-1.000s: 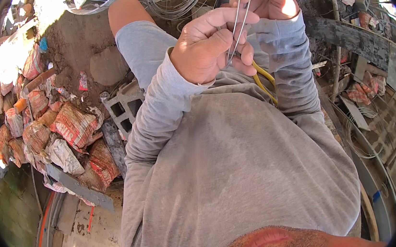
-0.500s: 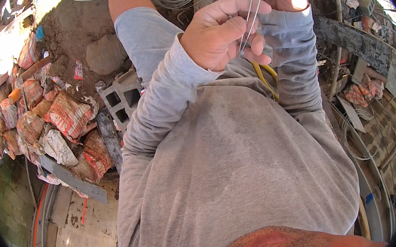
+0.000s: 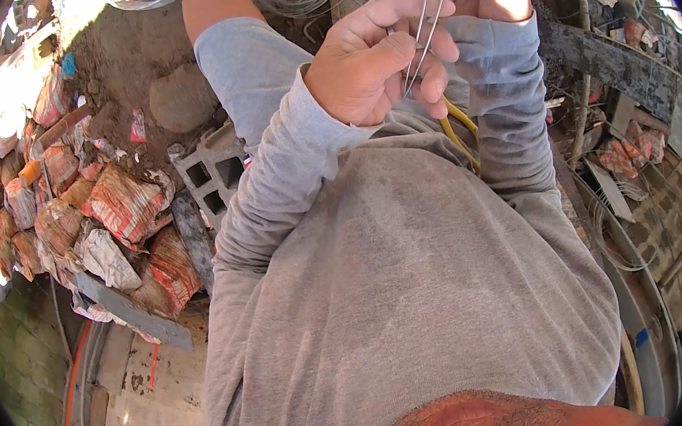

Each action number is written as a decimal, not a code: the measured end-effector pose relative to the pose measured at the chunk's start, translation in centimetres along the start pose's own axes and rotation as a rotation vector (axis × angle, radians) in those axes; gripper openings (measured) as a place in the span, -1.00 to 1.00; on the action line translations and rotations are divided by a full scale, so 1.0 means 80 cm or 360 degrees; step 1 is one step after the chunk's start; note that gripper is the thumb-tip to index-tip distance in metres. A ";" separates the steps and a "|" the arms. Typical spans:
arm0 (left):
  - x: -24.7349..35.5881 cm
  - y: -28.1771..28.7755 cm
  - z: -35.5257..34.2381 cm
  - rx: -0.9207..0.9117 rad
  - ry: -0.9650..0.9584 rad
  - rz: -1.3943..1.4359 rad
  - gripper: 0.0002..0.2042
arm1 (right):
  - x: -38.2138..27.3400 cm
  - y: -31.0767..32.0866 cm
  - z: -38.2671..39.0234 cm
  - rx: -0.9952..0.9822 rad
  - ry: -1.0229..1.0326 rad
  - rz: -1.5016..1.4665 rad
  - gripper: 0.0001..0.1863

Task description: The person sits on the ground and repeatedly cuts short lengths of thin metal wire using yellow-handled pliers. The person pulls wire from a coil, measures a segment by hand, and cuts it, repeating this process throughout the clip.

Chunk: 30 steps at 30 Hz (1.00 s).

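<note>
Brown dirt ground [image 3: 124, 49] runs underfoot here, with a patch of harsh sunlight [image 3: 6, 94] glaring off to the left; greenish blockwork [image 3: 23, 350] sits near a stained board [image 3: 150, 416], and brownish blockwork [image 3: 681, 202] shows far right.

We take this for a building site, since around us we see bare earth [image 3: 124, 49], a hollow concrete block [image 3: 215, 179], heaped stuffed sacks [image 3: 126, 204], a loose coil of wire [image 3: 304, 5] and a dirty dark plank [image 3: 612, 61].
</note>
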State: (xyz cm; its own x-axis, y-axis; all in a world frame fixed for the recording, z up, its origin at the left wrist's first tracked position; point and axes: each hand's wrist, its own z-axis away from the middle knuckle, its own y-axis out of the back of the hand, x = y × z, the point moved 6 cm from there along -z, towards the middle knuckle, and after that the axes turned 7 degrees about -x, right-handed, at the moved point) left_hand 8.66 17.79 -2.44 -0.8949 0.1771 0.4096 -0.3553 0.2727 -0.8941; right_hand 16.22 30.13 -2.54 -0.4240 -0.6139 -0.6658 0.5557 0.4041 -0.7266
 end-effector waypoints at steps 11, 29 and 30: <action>-0.027 0.025 0.026 0.0354 0.0264 0.0076 -0.73 | 0.046 0.021 0.025 -0.0044 -0.0013 -0.0120 -0.68; 0.017 0.023 0.050 0.0803 -0.0011 -0.1580 -0.69 | 0.045 0.008 0.038 -0.0058 -0.0076 0.0414 -0.64; 0.016 0.022 0.051 0.0787 0.0002 -0.1504 -0.69 | 0.044 0.006 0.039 -0.0066 -0.0079 0.0389 -0.64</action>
State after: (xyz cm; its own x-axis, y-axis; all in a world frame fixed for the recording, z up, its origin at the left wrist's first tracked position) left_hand 5.76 14.67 -4.23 -0.1989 0.0952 0.9754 -0.9756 -0.1140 -0.1878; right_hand 17.22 26.08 -4.74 -0.2444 -0.5265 -0.8143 0.6071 0.5717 -0.5519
